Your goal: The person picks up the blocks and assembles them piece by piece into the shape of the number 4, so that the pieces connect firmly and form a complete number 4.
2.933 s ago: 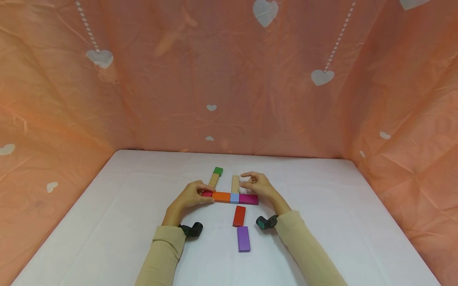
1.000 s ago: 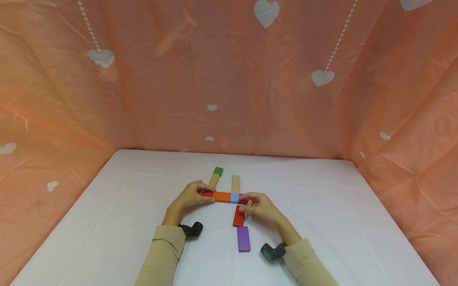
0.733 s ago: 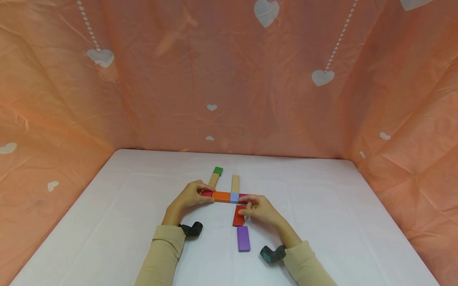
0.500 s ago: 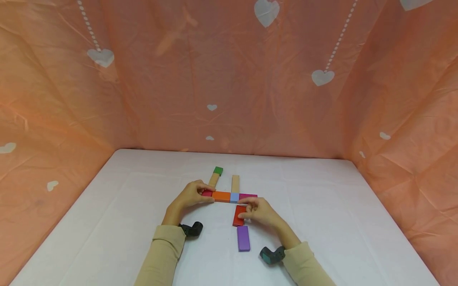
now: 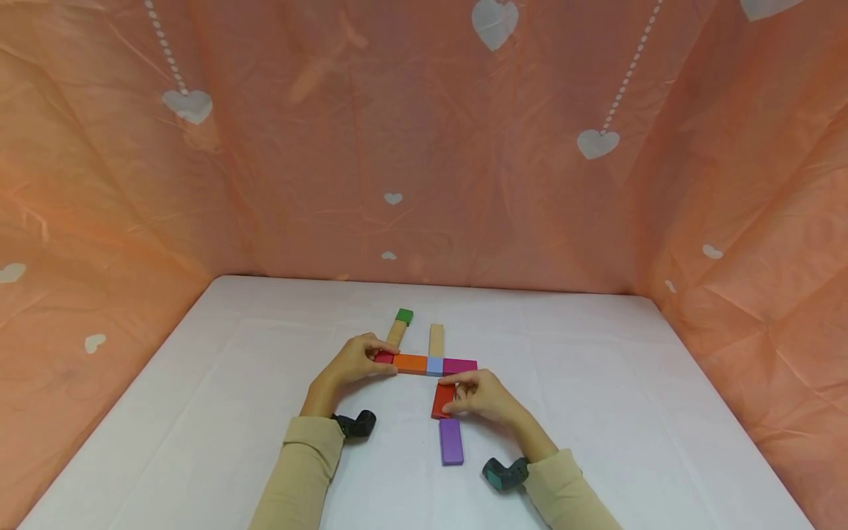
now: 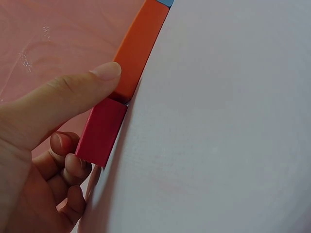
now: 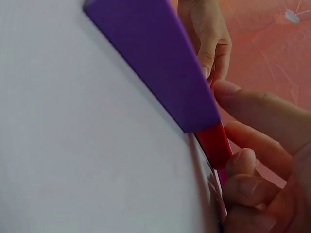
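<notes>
Wooden blocks lie flat on a white table. My left hand (image 5: 358, 361) holds the crimson block (image 6: 102, 132) at the left end of a row; its thumb reaches the seam with the orange block (image 5: 409, 364). A light blue block (image 5: 434, 366) and a magenta block (image 5: 460, 366) continue that row to the right. Below it, my right hand (image 5: 489, 394) grips the red block (image 5: 442, 400), index finger at the far end and thumb near the close end. The purple block (image 5: 451, 442) lies just below the red one, its top edge at the red block's near end.
Beyond the row, a plain wood block (image 5: 397, 333) leans left toward it, with a green block (image 5: 405, 316) at its far end. Another plain wood block (image 5: 436, 341) stands off the light blue one. Orange sheeting (image 5: 424, 147) surrounds the table (image 5: 199, 427).
My right hand has come from beside the right plain block, over the magenta block, down to the red block, and now grips it. The left hand stays at the crimson block.
</notes>
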`<state>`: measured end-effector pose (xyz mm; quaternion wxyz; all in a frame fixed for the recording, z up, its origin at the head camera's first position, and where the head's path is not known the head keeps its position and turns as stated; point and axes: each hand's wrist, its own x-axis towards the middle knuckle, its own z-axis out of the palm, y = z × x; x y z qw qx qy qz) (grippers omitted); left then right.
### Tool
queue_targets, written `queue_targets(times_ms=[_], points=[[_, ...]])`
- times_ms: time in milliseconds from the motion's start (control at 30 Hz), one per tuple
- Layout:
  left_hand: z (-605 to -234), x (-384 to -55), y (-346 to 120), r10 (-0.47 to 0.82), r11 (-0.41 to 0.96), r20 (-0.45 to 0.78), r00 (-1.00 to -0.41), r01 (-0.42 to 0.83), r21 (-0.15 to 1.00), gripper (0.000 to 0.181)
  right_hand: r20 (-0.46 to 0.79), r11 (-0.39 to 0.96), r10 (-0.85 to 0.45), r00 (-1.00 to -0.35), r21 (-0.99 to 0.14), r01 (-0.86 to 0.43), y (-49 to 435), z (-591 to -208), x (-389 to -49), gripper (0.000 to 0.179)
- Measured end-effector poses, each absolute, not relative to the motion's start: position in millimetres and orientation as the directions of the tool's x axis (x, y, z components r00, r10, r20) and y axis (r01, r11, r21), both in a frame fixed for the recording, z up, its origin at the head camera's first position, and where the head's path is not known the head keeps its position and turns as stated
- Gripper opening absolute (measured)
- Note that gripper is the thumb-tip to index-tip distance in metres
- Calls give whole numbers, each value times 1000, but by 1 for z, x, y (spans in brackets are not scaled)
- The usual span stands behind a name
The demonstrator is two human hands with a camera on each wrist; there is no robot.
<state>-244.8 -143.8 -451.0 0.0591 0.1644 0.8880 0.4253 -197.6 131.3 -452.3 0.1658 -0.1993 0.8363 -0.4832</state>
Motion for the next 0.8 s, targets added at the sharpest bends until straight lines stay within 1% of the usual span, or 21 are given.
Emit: queue_targets(times_ms=[233,567,800], points=[[-451,-245,-144,347,578,39,-937,246,778,31,-86,458,-500,-862,-871,-179,130,-452,-197,49],[-451,-246,-143,332,588,20,-943,224,777,31,-105,479,-514,-852,-859,-183,129,-452,-197,49],[-451,-246,-143,334,587,30,-942,232,775,31,-102,491,-555,-825,-841,-227,129,-454,-198,49]])
